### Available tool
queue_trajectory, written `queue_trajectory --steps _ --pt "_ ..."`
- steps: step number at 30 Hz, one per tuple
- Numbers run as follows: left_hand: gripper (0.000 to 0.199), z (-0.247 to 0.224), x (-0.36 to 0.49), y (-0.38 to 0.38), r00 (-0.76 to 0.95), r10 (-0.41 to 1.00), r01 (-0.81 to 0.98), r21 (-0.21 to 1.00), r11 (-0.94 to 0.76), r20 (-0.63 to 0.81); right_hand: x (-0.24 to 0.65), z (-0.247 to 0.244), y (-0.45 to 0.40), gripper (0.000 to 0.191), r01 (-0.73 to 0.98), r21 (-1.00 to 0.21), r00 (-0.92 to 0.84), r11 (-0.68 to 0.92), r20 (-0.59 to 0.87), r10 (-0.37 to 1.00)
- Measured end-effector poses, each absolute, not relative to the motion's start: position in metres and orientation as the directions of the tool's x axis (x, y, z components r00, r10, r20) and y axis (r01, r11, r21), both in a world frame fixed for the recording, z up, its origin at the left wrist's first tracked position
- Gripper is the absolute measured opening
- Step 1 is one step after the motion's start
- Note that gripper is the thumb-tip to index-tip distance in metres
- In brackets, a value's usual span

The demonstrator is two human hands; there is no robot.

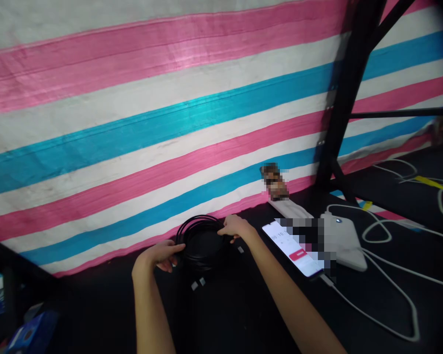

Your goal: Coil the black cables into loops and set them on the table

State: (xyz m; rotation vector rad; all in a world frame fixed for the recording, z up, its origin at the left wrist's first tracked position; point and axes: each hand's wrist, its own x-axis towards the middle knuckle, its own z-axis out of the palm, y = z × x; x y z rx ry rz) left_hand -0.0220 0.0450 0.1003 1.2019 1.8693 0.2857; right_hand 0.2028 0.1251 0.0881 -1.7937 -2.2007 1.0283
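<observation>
A coil of black cable (201, 263) lies on the dark surface near the striped sheet. My left hand (162, 254) grips the coil's left side, its thumb across the strands. At the right side of the coil, my right hand (237, 228) pinches the cable between thumb and fingers. Small pale connector-like pieces (195, 285) show just below the coil, and another pale piece (241, 250) is under my right hand.
To the right, a lit phone (293, 250) with a white cable (372, 310) lies beside a white device (344, 243). Black metal posts (344, 93) stand at the right. A blue box (33, 334) is at the lower left. The striped sheet (151, 123) hangs behind.
</observation>
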Motion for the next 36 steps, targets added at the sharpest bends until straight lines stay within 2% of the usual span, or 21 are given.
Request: queue_trajectory --steps 11,16,21,27,36 --pt "0.068 0.107 -0.026 0.039 -0.092 0.830 0.589 0.642 0.490 -0.550 0.202 0.090 0.126 0.021 0.854 -0.513 -0.280 0.089 -0.308 0.909" --pt "0.076 0.111 -0.033 0.033 -0.238 0.828 0.567 0.619 0.543 -0.508 0.207 0.089 0.127 0.023 0.852 -0.519 -0.267 0.069 -0.317 0.910" --pt "0.070 0.115 -0.047 0.024 -0.408 0.825 0.551 0.614 0.565 -0.392 0.216 0.090 0.132 0.032 0.847 -0.526 -0.244 0.074 -0.262 0.934" --pt "0.068 0.131 -0.041 0.011 -0.458 0.823 0.518 0.652 0.554 -0.335 0.229 0.095 0.135 0.034 0.805 -0.588 -0.264 0.077 -0.240 0.934" --pt "0.069 0.140 -0.034 0.005 -0.479 0.821 0.488 0.683 0.543 -0.310 0.228 0.106 0.126 0.030 0.790 -0.606 -0.289 0.099 -0.225 0.930"
